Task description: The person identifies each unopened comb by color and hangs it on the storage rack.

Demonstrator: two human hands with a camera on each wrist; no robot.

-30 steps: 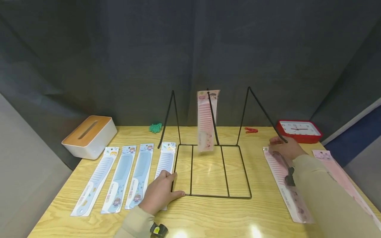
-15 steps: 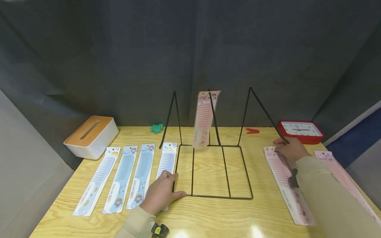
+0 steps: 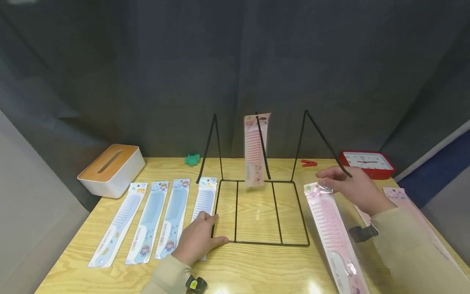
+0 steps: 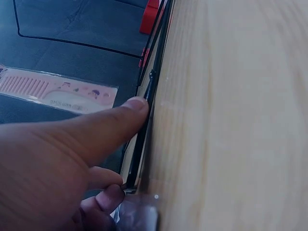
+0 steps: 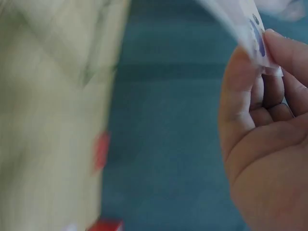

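Note:
My left hand [image 3: 200,239] grips the front left corner of a black wire display rack [image 3: 257,243]. In the left wrist view its thumb [image 4: 134,103] lies on the wire and the other fingers curl by the corner. My right hand [image 3: 356,188] pinches the top end of a packaged pink comb [image 3: 332,228], raised at a slant right of the rack; the right wrist view shows the packet's corner [image 5: 262,48] between thumb and fingers. Another packaged pink comb [image 3: 254,151] hangs from the rack's middle hook. The right hook [image 3: 328,143] overlaps my right hand in the head view.
Several packaged blue combs [image 3: 176,216] lie left of the rack, one partly under my left hand. More pink packets [image 3: 398,196] lie at the right, partly behind my arm. A tissue box [image 3: 111,171], green string [image 3: 192,159], red clip [image 3: 309,163] and red clock [image 3: 367,163] stand farther back.
My right hand has lifted the pink comb's top end off the table and brought it leftward, toward the rack. The hanging comb has swung slightly. My left hand stays in place.

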